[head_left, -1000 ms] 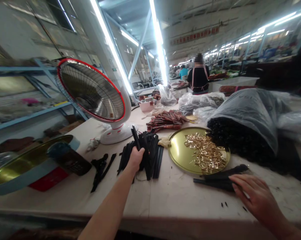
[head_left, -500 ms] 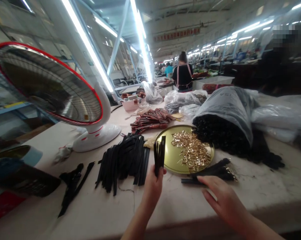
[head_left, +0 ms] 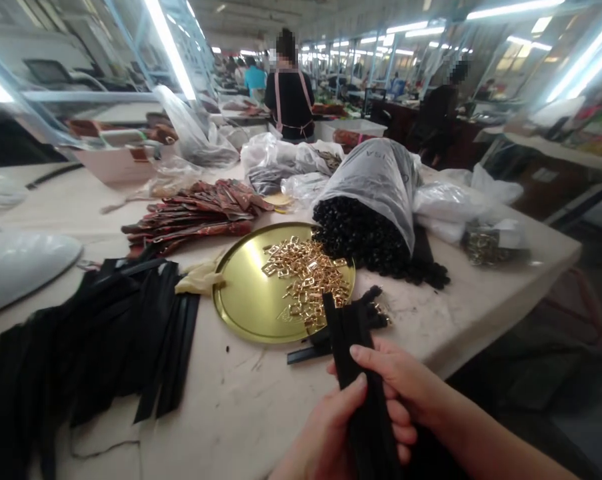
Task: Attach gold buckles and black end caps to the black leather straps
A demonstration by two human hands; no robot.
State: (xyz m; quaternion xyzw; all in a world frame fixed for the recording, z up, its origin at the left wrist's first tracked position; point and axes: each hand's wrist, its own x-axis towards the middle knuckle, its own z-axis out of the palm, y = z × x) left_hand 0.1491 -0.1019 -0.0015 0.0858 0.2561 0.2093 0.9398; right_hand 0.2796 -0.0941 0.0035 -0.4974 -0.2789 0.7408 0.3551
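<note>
Both my hands hold one bundle of black straps (head_left: 353,360) upright over the table's near edge. My left hand (head_left: 325,437) grips it from the left and below, thumb on its front. My right hand (head_left: 398,387) wraps it from the right, fingers curled across it. Just behind the bundle sits a round gold tray (head_left: 245,300) with a heap of gold metal buckles (head_left: 305,273). A few more black straps (head_left: 331,333) lie on the table by the tray's near rim. A large pile of black straps (head_left: 91,340) covers the table at left.
A grey plastic bag of black pieces (head_left: 375,213) lies behind the tray, with white bags (head_left: 461,200) to its right. Reddish-brown straps (head_left: 195,213) are heaped at the back left, and a white fan base (head_left: 21,267) sits far left. People stand at far benches.
My left hand carried the strap bundle from the left pile toward me and to the right. My right hand left the table and closed on the same bundle. The view swung right.
</note>
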